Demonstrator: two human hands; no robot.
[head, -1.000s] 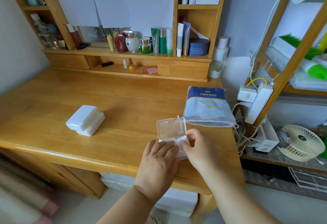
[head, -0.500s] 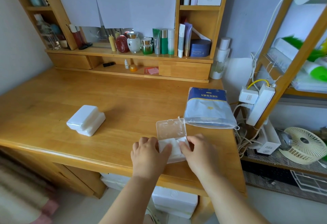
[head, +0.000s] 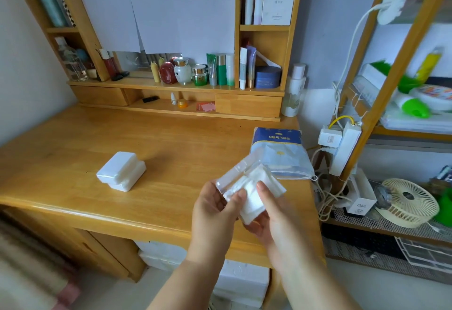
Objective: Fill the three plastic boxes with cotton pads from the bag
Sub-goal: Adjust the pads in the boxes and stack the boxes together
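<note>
Hands are both gripping the open plastic box (head: pixel 247 187) above the desk's (head: pixel 171 153) front edge, left hand (head: pixel 215 208) steadying, right hand (head: pixel 271 214) thumbing cotton pads (head: pixel 252 197) down.

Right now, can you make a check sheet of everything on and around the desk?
Surface: wooden desk, bare in the middle.
Job's things: open box with pads, lifted off the desk, lid up; two closed boxes stacked at left; bag lying at right.
Clutter: bottles and jars on the back shelf.
Hands: left hand and right hand both hold the open box.
Cables: power strip and tangled cords beside the desk.
Surroundings: side rack, small fan.
</note>
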